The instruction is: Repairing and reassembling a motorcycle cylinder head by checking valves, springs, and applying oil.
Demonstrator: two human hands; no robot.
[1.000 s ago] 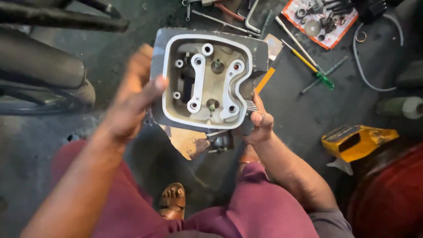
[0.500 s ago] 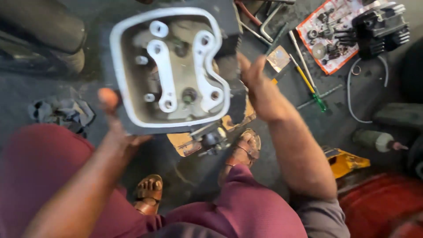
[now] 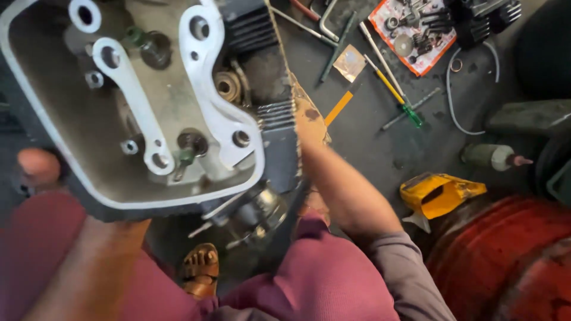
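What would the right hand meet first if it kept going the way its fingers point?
The right hand grips the cylinder head and points up-frame. Beyond it lies the orange-handled tool, then a small square packet, though both seem lower, on the floor.

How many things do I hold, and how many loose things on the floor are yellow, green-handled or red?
Held engine cylinder head: 1
Yellow plastic bag: 1
Green-handled screwdriver: 1
Red tray of parts: 1
Total: 4
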